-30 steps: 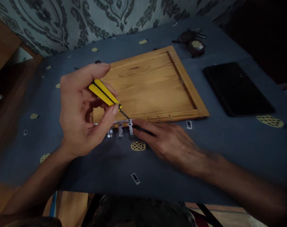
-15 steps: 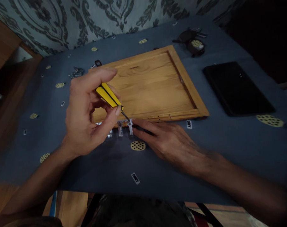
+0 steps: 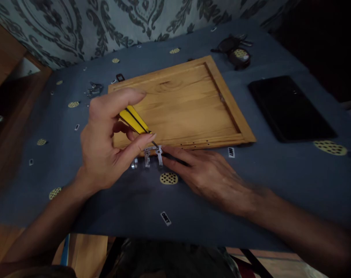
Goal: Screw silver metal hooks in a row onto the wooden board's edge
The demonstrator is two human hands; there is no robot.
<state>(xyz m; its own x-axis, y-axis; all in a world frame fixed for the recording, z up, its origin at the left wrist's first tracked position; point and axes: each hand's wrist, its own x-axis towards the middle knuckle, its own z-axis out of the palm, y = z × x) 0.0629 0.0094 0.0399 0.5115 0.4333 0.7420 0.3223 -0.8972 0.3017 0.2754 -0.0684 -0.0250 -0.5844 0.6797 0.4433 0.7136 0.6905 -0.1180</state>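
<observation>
My left hand (image 3: 102,143) is closed around the yellow-and-black handle of a screwdriver (image 3: 135,119), thumb near the lower end of the handle. The thin shaft slants down to a metal bracket (image 3: 159,158) at the near edge of a framed wooden panel (image 3: 178,104). Similar metal brackets (image 3: 147,158) sit just to the left along that edge. My right hand (image 3: 210,170) rests against the same edge, fingertips beside the bracket, holding a slim dark tool (image 3: 175,158) whose kind I cannot make out. Small holes dot the panel's edge right of the brackets.
A pile of small metal parts (image 3: 95,89) lies behind my left hand. At the right is a black tablet-like slab (image 3: 291,108); dark round objects (image 3: 236,50) sit at the back. A patterned blue cloth (image 3: 207,220) covers the table, against a wallpapered wall (image 3: 152,19).
My left thumb has slid forward over the screwdriver's lower end, and the hand has turned slightly. The screwdriver tip stays at the bracket. My right hand and the panel look unmoved.
</observation>
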